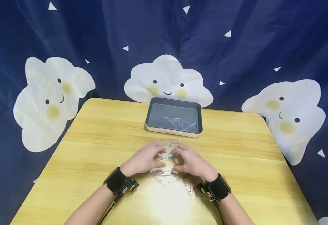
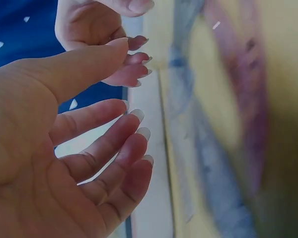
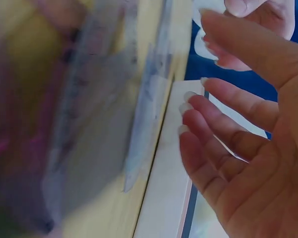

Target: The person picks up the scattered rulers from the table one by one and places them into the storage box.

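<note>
Both hands hover close together over the middle of the wooden table (image 1: 96,140). My left hand (image 1: 152,157) and right hand (image 1: 186,159) have their fingertips at a clear plastic ruler (image 1: 166,144) lying flat. More clear set squares (image 1: 166,178) lie under and in front of the hands. In the left wrist view the left hand (image 2: 89,134) has loosely curved fingers with nothing between them. The right hand (image 3: 228,129) looks the same in its wrist view. The clear rulers (image 3: 144,114) are blurred there.
A grey tray (image 1: 152,112) with a cream rim stands just beyond the hands and holds clear set squares (image 1: 181,123). A dark blue cloud-print curtain (image 1: 237,47) hangs behind the table. Black wrist straps (image 1: 116,181) sit on both arms.
</note>
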Available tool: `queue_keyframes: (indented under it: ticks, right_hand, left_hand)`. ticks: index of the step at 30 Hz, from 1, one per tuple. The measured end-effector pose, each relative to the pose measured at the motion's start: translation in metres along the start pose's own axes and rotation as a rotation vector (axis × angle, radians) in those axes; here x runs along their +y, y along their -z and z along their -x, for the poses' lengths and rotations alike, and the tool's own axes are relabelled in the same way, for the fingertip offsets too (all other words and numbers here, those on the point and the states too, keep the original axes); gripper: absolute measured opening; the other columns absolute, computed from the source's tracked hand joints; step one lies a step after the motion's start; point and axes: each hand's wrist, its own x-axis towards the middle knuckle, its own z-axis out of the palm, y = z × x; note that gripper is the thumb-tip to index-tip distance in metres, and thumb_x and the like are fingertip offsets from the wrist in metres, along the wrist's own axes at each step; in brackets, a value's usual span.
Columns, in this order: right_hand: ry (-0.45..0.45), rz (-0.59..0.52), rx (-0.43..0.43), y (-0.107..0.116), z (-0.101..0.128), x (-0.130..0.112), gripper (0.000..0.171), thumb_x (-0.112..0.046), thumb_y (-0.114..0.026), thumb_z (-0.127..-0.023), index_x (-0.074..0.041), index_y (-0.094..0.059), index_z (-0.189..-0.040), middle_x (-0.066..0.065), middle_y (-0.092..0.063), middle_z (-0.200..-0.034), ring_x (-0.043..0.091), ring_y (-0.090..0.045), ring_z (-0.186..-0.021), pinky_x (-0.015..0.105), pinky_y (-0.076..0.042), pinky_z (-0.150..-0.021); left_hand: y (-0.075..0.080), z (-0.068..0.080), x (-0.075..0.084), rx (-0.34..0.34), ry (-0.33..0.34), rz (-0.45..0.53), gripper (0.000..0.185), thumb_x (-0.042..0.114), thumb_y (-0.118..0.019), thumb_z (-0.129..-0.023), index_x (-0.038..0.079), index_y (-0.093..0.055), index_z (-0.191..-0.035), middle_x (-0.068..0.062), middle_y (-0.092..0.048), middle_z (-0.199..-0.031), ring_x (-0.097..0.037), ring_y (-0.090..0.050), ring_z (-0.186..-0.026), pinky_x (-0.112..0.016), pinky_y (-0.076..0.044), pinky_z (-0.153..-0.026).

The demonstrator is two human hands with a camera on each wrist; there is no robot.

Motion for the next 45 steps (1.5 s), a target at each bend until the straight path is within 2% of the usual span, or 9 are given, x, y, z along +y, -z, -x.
queue_keyframes:
  ticks: [4,8,15,19,24,29,35,42,45]
  right_hand:
    - [-0.043,0.026,-0.037,-0.001,0.015,-0.001,0.062,-0.029,-0.096,-0.075,-0.007,-0.068,-0.126,0.007,-0.065,-0.119,0.022,-0.062,-0.106,0.042,-0.055,-0.094]
    - [-0.058,0.029,-0.030,-0.001,0.023,-0.002,0.064,-0.030,-0.096,-0.074,-0.006,-0.068,-0.126,0.007,-0.063,-0.116,0.021,-0.059,-0.100,0.039,-0.054,-0.089]
    - [-0.080,0.060,-0.038,-0.004,0.033,0.001,0.068,-0.034,-0.096,-0.072,-0.008,-0.066,-0.128,0.002,-0.058,-0.105,0.011,-0.049,-0.086,0.029,-0.049,-0.074]
    - [-0.082,0.087,-0.009,-0.009,0.038,0.004,0.062,-0.032,-0.097,-0.071,-0.008,-0.066,-0.120,0.000,-0.056,-0.101,0.010,-0.047,-0.084,0.028,-0.047,-0.073]
    - [-0.061,0.088,0.033,-0.015,0.042,0.007,0.056,-0.029,-0.097,-0.070,-0.008,-0.065,-0.111,-0.001,-0.053,-0.094,0.011,-0.046,-0.085,0.028,-0.047,-0.073]
    - [-0.078,0.040,0.010,-0.021,0.043,0.006,0.052,-0.028,-0.096,-0.073,-0.008,-0.064,-0.108,-0.004,-0.051,-0.088,0.012,-0.047,-0.084,0.028,-0.045,-0.073]
    - [-0.090,-0.014,0.022,-0.025,0.041,0.007,0.052,-0.026,-0.096,-0.072,-0.012,-0.059,-0.105,-0.006,-0.047,-0.081,0.009,-0.044,-0.077,0.026,-0.041,-0.069]
    - [-0.062,-0.255,0.017,-0.022,0.041,0.010,0.016,-0.019,-0.076,-0.096,-0.014,-0.061,-0.096,-0.012,-0.055,-0.071,-0.002,-0.046,-0.063,0.020,-0.044,-0.059]
    - [-0.053,-0.327,0.012,-0.017,0.042,0.009,0.010,-0.020,-0.071,-0.100,-0.014,-0.063,-0.096,-0.007,-0.062,-0.071,-0.002,-0.049,-0.063,0.020,-0.047,-0.059]
  left_hand:
    - [-0.011,0.004,0.004,-0.024,-0.015,-0.016,0.049,0.034,-0.087,-0.085,0.009,-0.069,-0.123,-0.004,-0.067,-0.112,-0.017,-0.059,-0.099,-0.038,-0.052,-0.089]
    - [-0.016,0.004,0.008,-0.023,0.002,-0.014,0.049,0.034,-0.088,-0.085,0.010,-0.069,-0.124,-0.004,-0.066,-0.111,-0.015,-0.057,-0.094,-0.036,-0.051,-0.085]
    - [-0.031,0.002,0.017,-0.020,0.020,-0.041,0.052,0.039,-0.087,-0.084,0.009,-0.068,-0.123,-0.004,-0.066,-0.110,-0.018,-0.059,-0.097,-0.036,-0.052,-0.086]
    - [-0.043,0.000,0.023,-0.001,0.017,-0.069,0.053,0.043,-0.087,-0.084,0.009,-0.068,-0.119,-0.002,-0.064,-0.107,-0.017,-0.058,-0.096,-0.034,-0.052,-0.084]
    - [-0.058,-0.002,0.026,-0.019,0.030,-0.059,0.051,0.043,-0.088,-0.083,0.011,-0.066,-0.116,0.000,-0.061,-0.103,-0.011,-0.055,-0.088,-0.027,-0.050,-0.076]
    - [-0.066,0.000,0.026,-0.028,0.043,-0.033,0.046,0.035,-0.090,-0.082,0.012,-0.064,-0.112,0.005,-0.061,-0.094,-0.008,-0.052,-0.079,-0.023,-0.045,-0.069]
    - [-0.069,0.002,0.025,-0.026,0.052,0.024,0.038,0.031,-0.091,-0.082,0.014,-0.063,-0.102,0.009,-0.057,-0.084,-0.007,-0.049,-0.076,-0.023,-0.042,-0.068]
    - [-0.069,-0.001,0.024,-0.009,0.017,0.087,0.018,0.029,-0.077,-0.096,0.018,-0.063,-0.098,0.013,-0.055,-0.078,-0.003,-0.048,-0.069,-0.021,-0.041,-0.063]
    - [-0.064,-0.005,0.025,-0.019,0.010,0.131,0.013,0.030,-0.071,-0.101,0.018,-0.064,-0.104,0.015,-0.058,-0.080,-0.001,-0.052,-0.070,-0.021,-0.045,-0.065]
